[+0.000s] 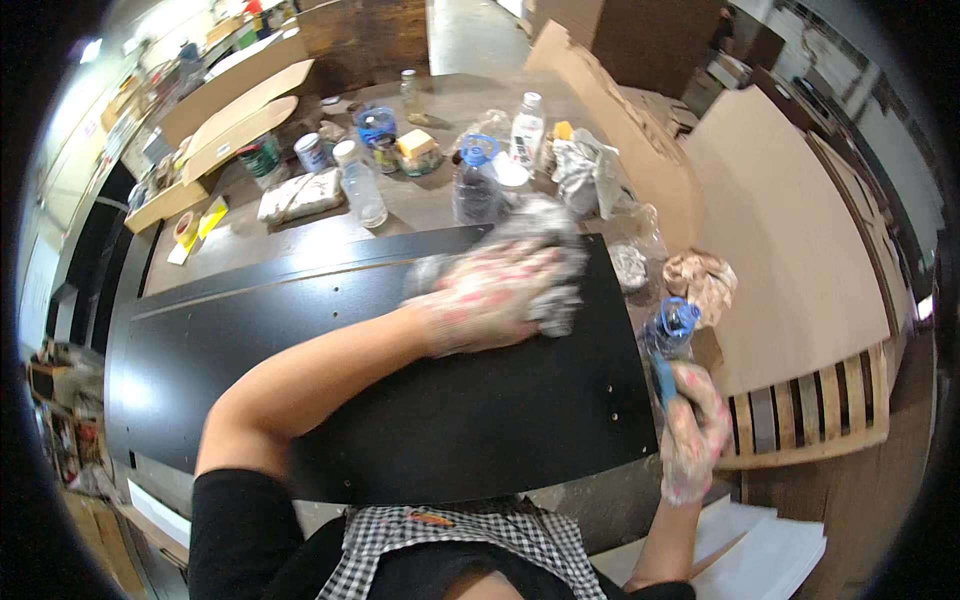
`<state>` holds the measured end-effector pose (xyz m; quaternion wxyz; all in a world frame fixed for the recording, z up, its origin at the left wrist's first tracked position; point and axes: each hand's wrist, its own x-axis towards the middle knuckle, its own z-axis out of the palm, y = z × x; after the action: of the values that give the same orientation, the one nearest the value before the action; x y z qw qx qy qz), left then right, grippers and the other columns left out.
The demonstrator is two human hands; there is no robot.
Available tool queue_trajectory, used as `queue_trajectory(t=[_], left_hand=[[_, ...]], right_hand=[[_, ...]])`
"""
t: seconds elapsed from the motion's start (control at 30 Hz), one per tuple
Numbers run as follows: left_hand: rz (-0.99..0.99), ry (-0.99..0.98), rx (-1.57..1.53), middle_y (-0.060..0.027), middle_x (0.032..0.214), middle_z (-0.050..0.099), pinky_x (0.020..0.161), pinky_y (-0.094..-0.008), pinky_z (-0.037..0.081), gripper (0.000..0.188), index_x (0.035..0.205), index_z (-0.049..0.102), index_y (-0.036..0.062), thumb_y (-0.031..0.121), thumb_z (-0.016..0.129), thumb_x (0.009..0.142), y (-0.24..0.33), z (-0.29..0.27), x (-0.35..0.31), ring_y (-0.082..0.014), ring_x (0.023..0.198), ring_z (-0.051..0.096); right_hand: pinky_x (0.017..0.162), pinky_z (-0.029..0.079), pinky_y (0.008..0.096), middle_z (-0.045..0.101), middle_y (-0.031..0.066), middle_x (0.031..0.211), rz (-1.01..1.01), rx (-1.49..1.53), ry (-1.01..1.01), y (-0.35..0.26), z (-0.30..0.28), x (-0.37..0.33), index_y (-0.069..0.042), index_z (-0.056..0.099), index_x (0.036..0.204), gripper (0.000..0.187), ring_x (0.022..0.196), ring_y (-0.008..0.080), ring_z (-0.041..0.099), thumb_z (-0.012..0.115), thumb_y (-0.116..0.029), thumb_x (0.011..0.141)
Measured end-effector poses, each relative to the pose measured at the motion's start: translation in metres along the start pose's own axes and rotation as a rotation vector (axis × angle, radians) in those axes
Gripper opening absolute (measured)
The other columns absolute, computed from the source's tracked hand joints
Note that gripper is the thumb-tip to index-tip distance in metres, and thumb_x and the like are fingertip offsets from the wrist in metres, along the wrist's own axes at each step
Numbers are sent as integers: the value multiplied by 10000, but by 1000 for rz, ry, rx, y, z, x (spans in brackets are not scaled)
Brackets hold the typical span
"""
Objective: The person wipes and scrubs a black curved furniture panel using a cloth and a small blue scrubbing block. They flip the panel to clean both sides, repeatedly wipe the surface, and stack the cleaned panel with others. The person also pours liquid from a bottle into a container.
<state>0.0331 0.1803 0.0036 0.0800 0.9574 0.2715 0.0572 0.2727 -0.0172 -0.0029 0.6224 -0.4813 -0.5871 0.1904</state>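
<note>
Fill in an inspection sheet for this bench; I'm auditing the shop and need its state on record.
Surface: dark brown table bearing a flat black panel with small drilled holes.
Job's things: crumpled grey rag on the panel; clear spray bottle with blue nozzle off the panel's right edge.
Clutter: clear plastic bottles, small tins, yellow sponge, crumpled brown paper, roll of tape.
Grip: left hand, in a paint-flecked glove, presses on the rag; right hand, gloved alike, closed on the spray bottle.
Cables: nothing seen.
Surroundings: cardboard sheets, open cardboard box, wooden slatted piece, concrete floor.
</note>
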Motion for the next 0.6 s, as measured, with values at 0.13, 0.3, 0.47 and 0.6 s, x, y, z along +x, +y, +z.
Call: queue_trajectory(t=[0.13,0.3,0.47,0.6], left_hand=[[156,140,-118,-207,1484,450,1191,-459,270,650,1403,495,24,347,624,853,28,19,84,-352,1423,364],[83,154,-41,-218,1518,394,1202,-456,240,698,1439,436,7,375,602,870,-8,15,4,-372,1441,325],[-310,186,-25,-216,1528,384,1217,-457,193,714,1477,394,27,360,600,880,-78,-26,-189,-380,1457,289],[-835,105,33,-211,1527,391,1222,-438,183,705,1494,374,36,365,580,906,-132,-49,-364,-374,1454,296]], right_hand=[[921,490,416,658,209,1104,-61,5,85,-10,-2,-31,-22,662,1179,346,1041,299,613,654,-202,884],[931,484,392,600,209,1258,87,158,91,-14,29,-48,-13,616,1238,376,1103,282,593,617,-200,912],[777,554,388,612,273,1200,-103,42,8,-23,86,-46,1,552,1284,298,963,341,639,482,-74,1003],[860,542,358,606,220,1252,24,321,-48,-43,146,-44,12,577,1278,381,1071,287,626,609,-170,945]])
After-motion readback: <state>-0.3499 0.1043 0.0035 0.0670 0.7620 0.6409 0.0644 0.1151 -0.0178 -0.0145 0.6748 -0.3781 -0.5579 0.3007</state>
